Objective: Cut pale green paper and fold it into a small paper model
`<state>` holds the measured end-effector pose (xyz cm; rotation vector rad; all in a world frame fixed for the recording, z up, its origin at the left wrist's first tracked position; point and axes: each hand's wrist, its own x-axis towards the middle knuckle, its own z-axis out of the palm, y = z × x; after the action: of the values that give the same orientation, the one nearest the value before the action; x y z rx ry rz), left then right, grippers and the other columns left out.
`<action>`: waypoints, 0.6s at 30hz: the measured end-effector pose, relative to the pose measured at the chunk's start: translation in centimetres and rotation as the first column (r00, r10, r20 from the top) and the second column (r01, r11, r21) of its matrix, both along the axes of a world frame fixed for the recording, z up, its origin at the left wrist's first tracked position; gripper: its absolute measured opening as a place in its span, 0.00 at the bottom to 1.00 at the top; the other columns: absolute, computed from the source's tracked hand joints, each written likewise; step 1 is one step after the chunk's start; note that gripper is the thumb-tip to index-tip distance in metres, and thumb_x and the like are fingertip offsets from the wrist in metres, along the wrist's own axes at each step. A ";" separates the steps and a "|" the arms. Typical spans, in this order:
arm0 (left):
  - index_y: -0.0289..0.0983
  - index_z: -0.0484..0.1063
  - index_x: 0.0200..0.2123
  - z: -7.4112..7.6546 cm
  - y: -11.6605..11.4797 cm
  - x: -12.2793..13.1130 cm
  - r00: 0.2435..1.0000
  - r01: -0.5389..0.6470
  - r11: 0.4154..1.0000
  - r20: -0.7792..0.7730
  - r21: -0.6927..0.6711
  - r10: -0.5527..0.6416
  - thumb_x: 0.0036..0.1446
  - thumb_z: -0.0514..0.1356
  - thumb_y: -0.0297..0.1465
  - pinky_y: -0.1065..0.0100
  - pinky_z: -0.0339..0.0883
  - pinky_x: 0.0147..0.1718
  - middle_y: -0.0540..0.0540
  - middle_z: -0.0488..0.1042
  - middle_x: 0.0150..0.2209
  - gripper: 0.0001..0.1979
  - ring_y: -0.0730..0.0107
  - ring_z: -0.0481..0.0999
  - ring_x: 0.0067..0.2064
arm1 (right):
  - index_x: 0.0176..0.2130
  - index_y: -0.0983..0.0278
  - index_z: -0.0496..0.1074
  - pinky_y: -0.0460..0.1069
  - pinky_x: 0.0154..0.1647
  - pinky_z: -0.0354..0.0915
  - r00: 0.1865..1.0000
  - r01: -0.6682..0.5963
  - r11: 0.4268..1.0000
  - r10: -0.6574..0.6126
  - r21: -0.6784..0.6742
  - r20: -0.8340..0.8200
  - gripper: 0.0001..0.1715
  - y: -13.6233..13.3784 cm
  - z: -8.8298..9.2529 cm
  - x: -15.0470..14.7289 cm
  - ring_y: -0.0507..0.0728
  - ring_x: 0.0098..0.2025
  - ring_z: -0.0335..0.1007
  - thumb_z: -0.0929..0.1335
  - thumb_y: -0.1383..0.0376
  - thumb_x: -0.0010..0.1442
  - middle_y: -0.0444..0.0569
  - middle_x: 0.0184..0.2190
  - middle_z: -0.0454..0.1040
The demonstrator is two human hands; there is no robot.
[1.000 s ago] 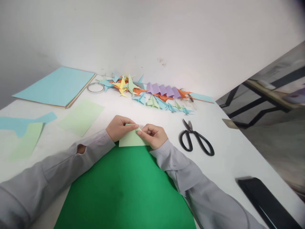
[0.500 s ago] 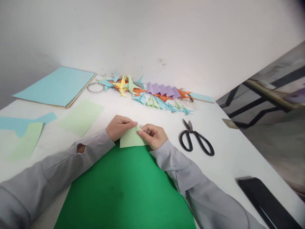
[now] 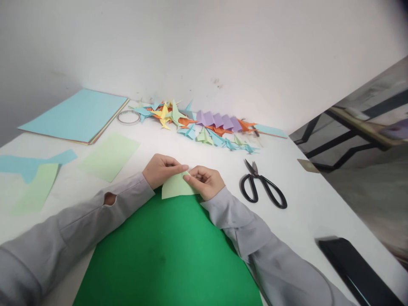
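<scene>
A small pale green sheet of paper (image 3: pixel 176 187) is pinched along its far edge by both hands. My left hand (image 3: pixel 163 171) has thumb and fingers closed on its upper left part, near the middle. On the right side, my right hand (image 3: pixel 206 182) grips the sheet between thumb and curled fingers. Its lower edge hangs at the far end of a large green sheet (image 3: pixel 165 250). The fold between my fingertips is partly hidden by them.
Black-handled scissors (image 3: pixel 262 187) lie to the right, with a black phone-like object (image 3: pixel 360 272) nearer. Several folded paper cranes (image 3: pixel 175 114) line the wall. At left are a blue paper stack (image 3: pixel 76 114), a tape roll (image 3: pixel 128 117) and loose green paper (image 3: pixel 110 156).
My left thumb and fingers have shifted slightly to the right, closer to my right fingertips, and the paper's top point is now more covered. My right hand has hardly moved.
</scene>
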<state>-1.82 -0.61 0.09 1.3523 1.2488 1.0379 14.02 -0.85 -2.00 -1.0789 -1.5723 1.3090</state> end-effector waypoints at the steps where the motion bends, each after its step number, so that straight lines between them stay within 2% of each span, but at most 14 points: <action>1: 0.32 0.74 0.19 -0.1 0.1 0.0 0.999 0.002 0.999 -0.041 0.042 0.000 0.38 0.65 0.37 0.73 0.53 0.19 0.52 0.68 0.16 0.12 0.78 0.61 0.20 | 0.22 0.65 0.66 0.44 0.17 0.43 1.000 -0.002 1.000 0.002 0.005 0.006 0.19 0.0 0.0 0.0 0.45 0.17 0.44 0.72 0.54 0.43 0.36 0.13 0.56; 5: 0.33 0.76 0.21 -0.3 0.3 -0.2 0.992 0.026 0.993 -0.127 0.119 -0.011 0.41 0.63 0.37 0.72 0.58 0.22 0.49 0.73 0.19 0.11 0.75 0.65 0.23 | 0.22 0.65 0.66 0.44 0.18 0.43 1.000 -0.014 1.000 0.013 0.004 0.023 0.18 0.1 0.0 0.0 0.45 0.17 0.45 0.71 0.54 0.43 0.37 0.14 0.56; 12: 0.34 0.76 0.21 -0.4 0.4 -0.3 0.990 0.051 0.983 -0.135 0.175 -0.027 0.43 0.62 0.36 0.71 0.61 0.25 0.48 0.75 0.21 0.10 0.73 0.68 0.25 | 0.22 0.65 0.66 0.45 0.18 0.43 1.000 -0.010 1.000 0.010 -0.015 0.001 0.18 0.0 0.1 0.0 0.45 0.17 0.45 0.72 0.54 0.42 0.37 0.14 0.57; 16: 0.33 0.75 0.20 -0.3 0.4 -0.2 0.993 0.044 0.987 -0.114 0.154 -0.026 0.42 0.63 0.35 0.72 0.59 0.24 0.50 0.73 0.20 0.10 0.75 0.67 0.24 | 0.21 0.65 0.66 0.44 0.18 0.42 1.000 0.000 1.000 0.000 -0.009 0.008 0.18 0.0 0.1 0.0 0.45 0.16 0.44 0.72 0.55 0.42 0.37 0.13 0.56; 18: 0.33 0.73 0.19 -0.2 0.2 -0.2 0.997 0.029 0.995 -0.067 0.091 -0.023 0.42 0.63 0.37 0.73 0.56 0.21 0.51 0.69 0.17 0.12 0.77 0.63 0.22 | 0.21 0.65 0.66 0.44 0.18 0.42 1.000 0.001 1.000 -0.001 -0.015 0.002 0.18 0.0 0.1 0.0 0.45 0.16 0.45 0.72 0.55 0.42 0.37 0.13 0.56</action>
<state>-2.00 -0.37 -0.14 1.4807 1.2413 1.0506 14.00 -0.84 -1.91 -1.0904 -1.5658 1.3208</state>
